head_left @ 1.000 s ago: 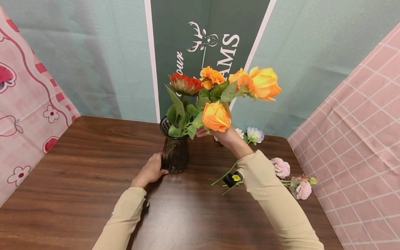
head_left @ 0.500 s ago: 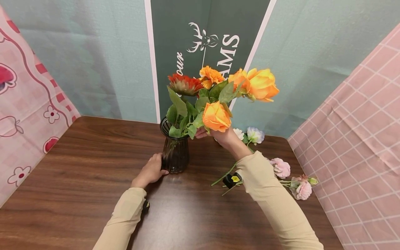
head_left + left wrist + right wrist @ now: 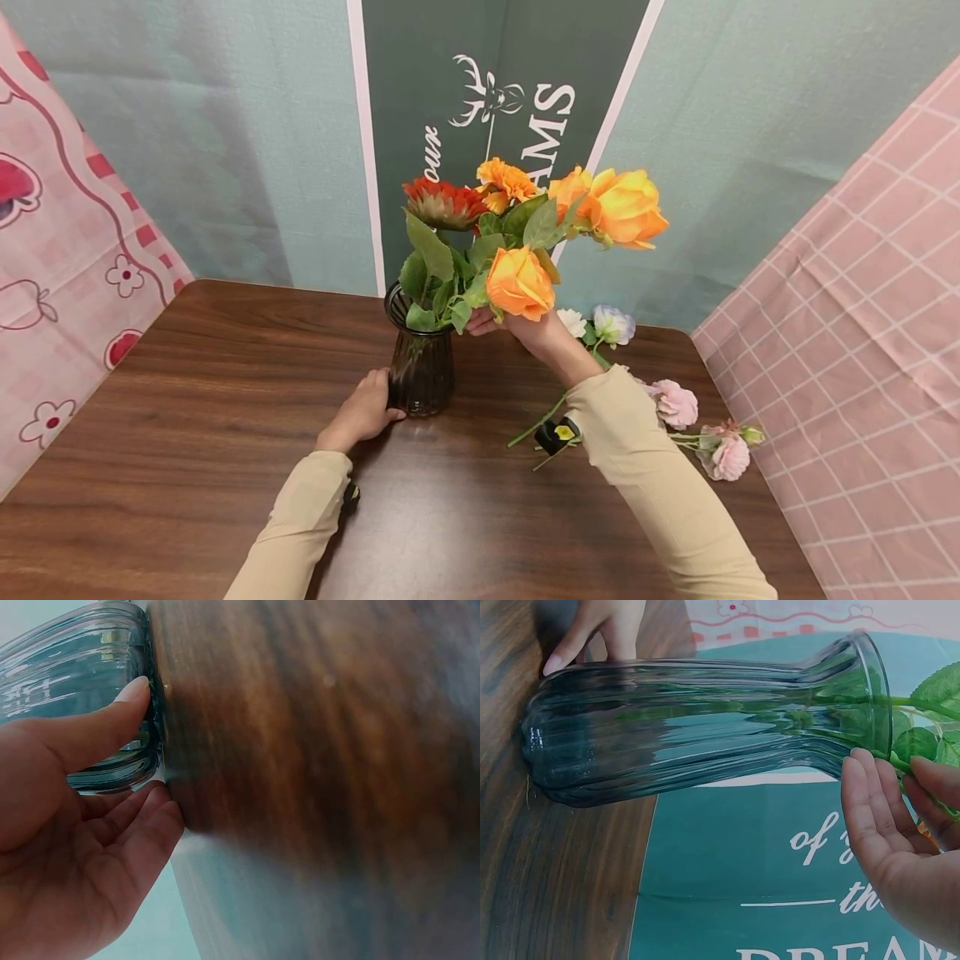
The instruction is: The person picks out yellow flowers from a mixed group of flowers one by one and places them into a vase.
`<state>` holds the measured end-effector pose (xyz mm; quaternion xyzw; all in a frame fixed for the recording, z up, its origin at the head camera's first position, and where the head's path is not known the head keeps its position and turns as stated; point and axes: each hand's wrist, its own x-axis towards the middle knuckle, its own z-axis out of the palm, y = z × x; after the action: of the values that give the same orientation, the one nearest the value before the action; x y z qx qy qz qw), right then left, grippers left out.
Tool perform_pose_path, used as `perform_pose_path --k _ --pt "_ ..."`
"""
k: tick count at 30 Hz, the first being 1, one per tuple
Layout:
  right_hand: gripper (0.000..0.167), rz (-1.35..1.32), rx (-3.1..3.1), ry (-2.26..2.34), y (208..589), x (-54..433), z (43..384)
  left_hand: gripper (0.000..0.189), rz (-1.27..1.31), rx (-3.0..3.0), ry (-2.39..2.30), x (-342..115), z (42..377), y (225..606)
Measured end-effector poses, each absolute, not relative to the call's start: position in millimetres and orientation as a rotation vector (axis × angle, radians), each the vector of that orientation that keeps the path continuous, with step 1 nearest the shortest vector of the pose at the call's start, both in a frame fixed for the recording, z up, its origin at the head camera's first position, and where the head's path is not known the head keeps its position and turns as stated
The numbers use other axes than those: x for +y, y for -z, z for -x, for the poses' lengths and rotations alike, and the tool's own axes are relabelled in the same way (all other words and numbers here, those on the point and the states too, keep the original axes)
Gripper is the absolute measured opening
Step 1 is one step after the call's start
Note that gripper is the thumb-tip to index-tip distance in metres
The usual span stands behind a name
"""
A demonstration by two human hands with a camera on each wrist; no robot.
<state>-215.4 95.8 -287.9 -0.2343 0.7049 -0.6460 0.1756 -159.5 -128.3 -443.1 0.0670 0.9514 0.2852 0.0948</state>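
A dark, clear ribbed glass vase (image 3: 422, 375) stands upright on the table. My left hand (image 3: 365, 406) holds its base from the left; the thumb lies along the glass in the left wrist view. At the vase's rim, my right hand (image 3: 900, 847) pinches a green flower stem (image 3: 928, 796) between thumb and fingers. Above the mouth spread an orange rose (image 3: 519, 282), larger orange blooms (image 3: 626, 207), an orange ruffled flower (image 3: 506, 182) and a red flower (image 3: 444, 204). Green stems show through the glass. The orange rose partly covers my right hand in the head view.
On the table's right side lie loose flowers: a white one (image 3: 572, 323), a pale blue one (image 3: 613, 324) and pink ones (image 3: 675, 404). Their stems reach under my right forearm. A printed cloth (image 3: 315, 167) hangs behind the wooden table (image 3: 187, 400).
The large orange blooms at the right have sunk slightly and shifted left, with my right hand moving only a little. The left hand and vase stay where they were.
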Motion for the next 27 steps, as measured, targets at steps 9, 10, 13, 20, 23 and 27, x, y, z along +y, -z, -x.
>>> perform_pose_path --k 9,10,13,20,23,27 --pt "0.021 0.687 2.01 1.808 290.6 94.4 214.8 0.07 -0.198 2.829 -0.84 -128.2 160.2 444.3" --pt "0.02 0.68 2.017 1.804 290.6 94.3 214.6 0.07 -0.198 2.83 -0.842 -128.2 160.3 444.4" --pt "0.02 0.659 2.026 1.799 291.2 93.5 214.6 0.069 -0.198 2.832 -0.842 -128.0 160.5 444.3" --pt "0.022 0.673 1.98 1.834 294.2 93.1 214.3 0.07 -0.194 2.823 -0.835 -127.8 160.2 443.7" --pt "0.021 0.689 1.964 1.833 293.6 92.5 213.1 0.07 -0.196 2.827 -0.835 -127.7 160.2 444.1" --pt "0.021 0.685 1.979 1.821 293.4 91.4 212.1 0.07 -0.188 2.828 -0.836 -127.4 159.7 444.0"
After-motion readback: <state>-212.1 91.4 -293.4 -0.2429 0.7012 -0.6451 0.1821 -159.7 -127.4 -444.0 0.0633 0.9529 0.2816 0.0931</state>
